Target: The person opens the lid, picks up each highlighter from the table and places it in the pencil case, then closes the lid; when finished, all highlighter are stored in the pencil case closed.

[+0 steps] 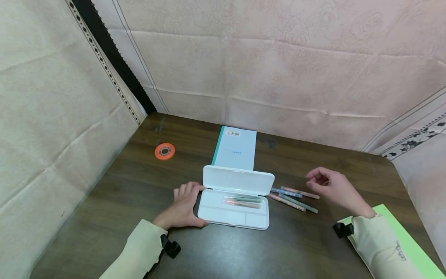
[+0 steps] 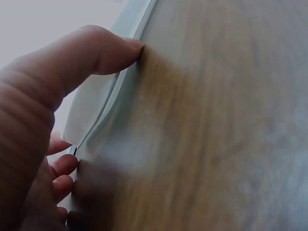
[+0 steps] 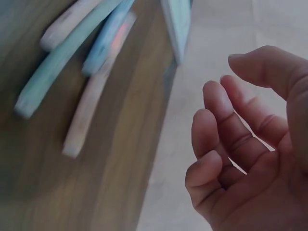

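A white pencil case [image 1: 232,217] lies on the table with its lid [image 1: 238,181] raised. Green and pink pens [image 1: 242,204] lie in its tray. My left hand [image 1: 184,207] holds the left end of the case, thumb at the front edge and fingers at the back corner; in the left wrist view the thumb [image 2: 91,50] presses the case's side. To the right of the case, several pens [image 1: 296,197] in pink, blue and green lie in a loose pile. My right hand [image 1: 336,188] hovers just beyond their right ends, fingers loosely curled around nothing.
A light blue notebook [image 1: 237,149] lies behind the raised lid. An orange ring-shaped disc [image 1: 165,151] is at the back left of the table. Under the right forearm sits a bright green sheet or folder [image 1: 400,232]. Pale cloth [image 1: 278,77] hangs along the table's far edge.
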`<action>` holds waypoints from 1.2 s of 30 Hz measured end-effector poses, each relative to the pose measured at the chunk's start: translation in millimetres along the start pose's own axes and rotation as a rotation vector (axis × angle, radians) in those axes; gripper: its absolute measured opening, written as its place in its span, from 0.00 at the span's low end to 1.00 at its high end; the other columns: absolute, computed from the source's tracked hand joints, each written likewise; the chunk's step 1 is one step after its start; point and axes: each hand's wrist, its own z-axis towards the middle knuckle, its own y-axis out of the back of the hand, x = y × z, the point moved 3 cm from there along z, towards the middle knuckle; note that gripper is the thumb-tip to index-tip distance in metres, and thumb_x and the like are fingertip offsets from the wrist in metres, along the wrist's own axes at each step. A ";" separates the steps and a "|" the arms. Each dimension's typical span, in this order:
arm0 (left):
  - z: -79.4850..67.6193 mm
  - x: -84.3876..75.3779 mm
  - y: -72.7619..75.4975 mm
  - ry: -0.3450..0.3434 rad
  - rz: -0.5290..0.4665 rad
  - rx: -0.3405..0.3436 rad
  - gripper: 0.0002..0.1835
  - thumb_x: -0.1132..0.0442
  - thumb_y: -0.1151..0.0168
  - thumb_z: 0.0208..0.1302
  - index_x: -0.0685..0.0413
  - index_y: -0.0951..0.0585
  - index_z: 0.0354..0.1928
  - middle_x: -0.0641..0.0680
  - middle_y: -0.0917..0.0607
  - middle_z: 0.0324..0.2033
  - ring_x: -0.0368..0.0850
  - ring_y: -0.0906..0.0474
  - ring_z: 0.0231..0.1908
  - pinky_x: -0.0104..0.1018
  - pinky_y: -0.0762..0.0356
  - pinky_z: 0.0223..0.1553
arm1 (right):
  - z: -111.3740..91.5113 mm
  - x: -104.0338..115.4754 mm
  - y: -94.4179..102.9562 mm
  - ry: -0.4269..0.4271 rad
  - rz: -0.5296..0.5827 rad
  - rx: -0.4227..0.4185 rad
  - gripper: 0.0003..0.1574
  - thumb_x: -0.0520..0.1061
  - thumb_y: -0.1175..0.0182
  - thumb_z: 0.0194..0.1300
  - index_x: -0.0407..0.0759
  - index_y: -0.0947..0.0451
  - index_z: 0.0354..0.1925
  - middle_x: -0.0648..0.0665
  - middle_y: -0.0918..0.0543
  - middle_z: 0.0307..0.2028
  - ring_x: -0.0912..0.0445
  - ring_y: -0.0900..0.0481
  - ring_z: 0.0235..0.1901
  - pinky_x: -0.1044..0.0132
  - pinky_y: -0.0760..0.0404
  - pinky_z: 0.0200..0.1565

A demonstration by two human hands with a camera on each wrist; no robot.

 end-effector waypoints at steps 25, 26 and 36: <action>0.1 0.6 0.3 0.005 -0.010 0.011 0.51 0.40 0.23 0.39 0.52 0.35 0.65 0.57 0.33 0.59 0.55 0.41 0.58 0.50 0.49 0.49 | 0.8 -68.8 -20.4 -0.128 -0.013 0.157 0.16 0.47 0.36 0.66 0.40 0.23 0.48 0.47 0.19 0.37 0.59 0.25 0.34 0.65 0.25 0.35; 0.1 0.5 0.2 0.006 -0.011 0.011 0.51 0.40 0.23 0.39 0.52 0.35 0.65 0.57 0.33 0.59 0.55 0.41 0.58 0.50 0.48 0.49 | 1.0 -69.5 -21.8 -0.129 -0.017 0.165 0.16 0.47 0.36 0.65 0.40 0.23 0.47 0.47 0.19 0.37 0.58 0.25 0.34 0.64 0.26 0.35; -0.6 0.1 0.9 -0.007 -0.014 0.001 0.51 0.40 0.23 0.39 0.52 0.34 0.64 0.57 0.33 0.59 0.55 0.41 0.58 0.50 0.49 0.49 | 5.4 -66.1 -29.9 -0.107 -0.036 0.202 0.07 0.41 0.36 0.62 0.42 0.22 0.39 0.48 0.21 0.32 0.56 0.28 0.31 0.65 0.29 0.32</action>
